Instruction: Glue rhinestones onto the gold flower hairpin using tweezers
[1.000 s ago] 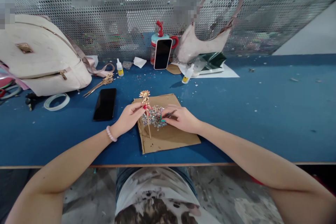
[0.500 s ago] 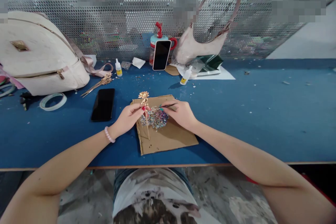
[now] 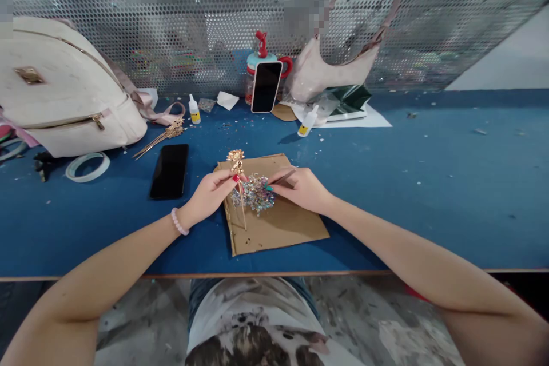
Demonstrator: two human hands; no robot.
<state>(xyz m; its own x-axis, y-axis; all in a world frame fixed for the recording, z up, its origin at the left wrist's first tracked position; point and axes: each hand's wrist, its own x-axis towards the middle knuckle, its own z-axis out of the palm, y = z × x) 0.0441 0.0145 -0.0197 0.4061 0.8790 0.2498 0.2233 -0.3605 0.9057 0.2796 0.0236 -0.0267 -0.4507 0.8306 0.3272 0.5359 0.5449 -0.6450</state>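
My left hand (image 3: 211,194) pinches a gold hairpin (image 3: 236,161) with a flower-shaped top, its long stem pointing down over the cardboard. My right hand (image 3: 305,190) is closed on dark tweezers (image 3: 283,176), held at the right edge of a pile of small shiny beads (image 3: 259,197). Whether the tweezers grip a bead is too small to tell. The pile rests on a brown cardboard sheet (image 3: 283,231) on the blue table. More gold hairpins (image 3: 159,137) lie at the left, beyond the black phone.
Left of the cardboard are a black phone (image 3: 168,171), a tape roll (image 3: 88,167) and a white backpack (image 3: 68,91). Behind stand a glue bottle (image 3: 194,110), an upright phone (image 3: 266,87) before a cup, another glue bottle (image 3: 307,121) and a pale handbag (image 3: 334,71).
My right hand and the tweezers have shifted slightly right and down, with the tweezers now more tilted. My left hand holds the hairpin almost as before. The view has shifted a little.
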